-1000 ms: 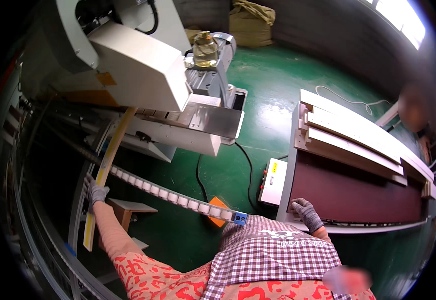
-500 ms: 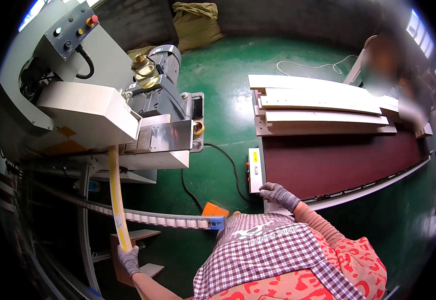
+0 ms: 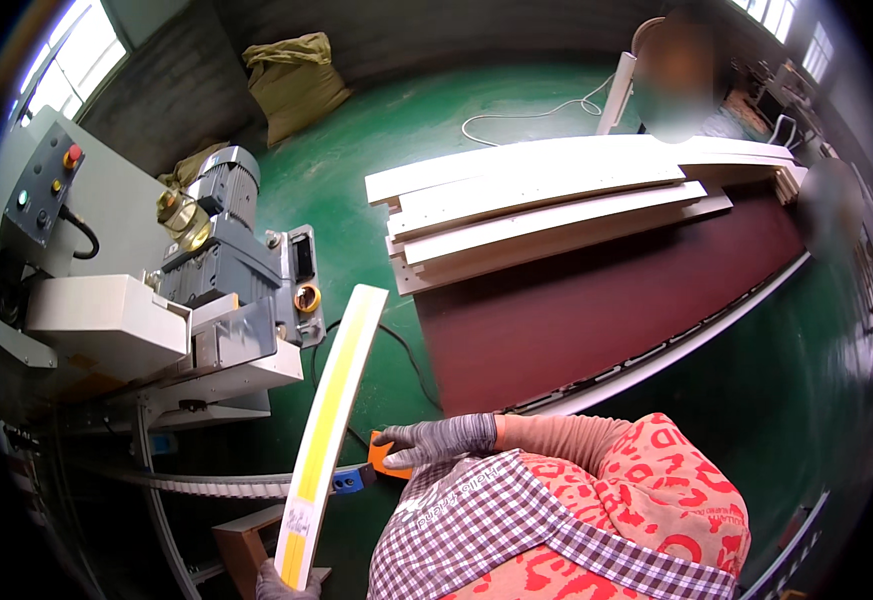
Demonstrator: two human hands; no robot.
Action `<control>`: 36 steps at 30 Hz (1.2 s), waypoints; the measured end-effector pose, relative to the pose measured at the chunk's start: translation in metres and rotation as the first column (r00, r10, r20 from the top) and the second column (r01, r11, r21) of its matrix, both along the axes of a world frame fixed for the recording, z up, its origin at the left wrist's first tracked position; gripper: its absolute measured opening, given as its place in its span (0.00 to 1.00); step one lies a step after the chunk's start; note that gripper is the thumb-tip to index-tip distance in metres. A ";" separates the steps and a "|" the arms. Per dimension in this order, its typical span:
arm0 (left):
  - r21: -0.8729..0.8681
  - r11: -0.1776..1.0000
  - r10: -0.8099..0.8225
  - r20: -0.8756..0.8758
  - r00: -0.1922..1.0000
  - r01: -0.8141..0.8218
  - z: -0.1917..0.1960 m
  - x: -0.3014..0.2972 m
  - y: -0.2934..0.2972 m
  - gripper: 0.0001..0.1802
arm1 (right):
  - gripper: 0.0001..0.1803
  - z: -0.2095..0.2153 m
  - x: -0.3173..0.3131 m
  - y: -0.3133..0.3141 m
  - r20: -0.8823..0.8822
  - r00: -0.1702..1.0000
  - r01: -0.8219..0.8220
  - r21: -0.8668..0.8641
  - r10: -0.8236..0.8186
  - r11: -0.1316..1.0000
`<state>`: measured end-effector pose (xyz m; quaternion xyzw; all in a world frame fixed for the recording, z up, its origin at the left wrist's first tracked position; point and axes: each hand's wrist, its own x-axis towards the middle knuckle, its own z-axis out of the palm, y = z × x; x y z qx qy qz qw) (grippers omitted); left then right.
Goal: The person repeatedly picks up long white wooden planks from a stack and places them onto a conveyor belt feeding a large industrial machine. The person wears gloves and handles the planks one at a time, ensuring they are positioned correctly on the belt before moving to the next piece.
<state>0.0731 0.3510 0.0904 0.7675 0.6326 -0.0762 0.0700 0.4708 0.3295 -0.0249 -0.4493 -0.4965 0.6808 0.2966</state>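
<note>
Yellow-faced strip (image 3: 328,440) stands clasped at its lower end in your left hand (image 3: 286,583), while your right hand (image 3: 436,440) hovers flat-fingered, grasping nothing.

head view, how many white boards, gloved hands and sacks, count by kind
white boards stacked on the dark red platform: 4
white board with yellow stripe, held upright at its lower end by the left hand: 1
gloved hands: 2, the right hand open over the apron
sacks by the wall: 1
total: 8
</note>
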 end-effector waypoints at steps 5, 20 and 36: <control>0.298 0.831 -0.495 0.012 0.869 0.469 -0.003 0.209 0.043 0.33 | 0.31 0.026 0.036 -0.017 -0.606 0.596 0.506 -0.226 -0.527 0.832; 0.313 0.516 -0.830 -0.045 0.556 0.797 -0.053 0.458 0.168 0.42 | 0.18 -0.049 0.352 -0.075 -0.415 -0.232 0.912 -0.408 -0.880 -0.048; 0.398 0.770 -0.613 0.242 0.752 0.499 -0.201 0.331 0.100 0.36 | 0.18 -0.123 0.242 -0.111 -0.228 0.283 0.848 -0.395 -0.932 0.354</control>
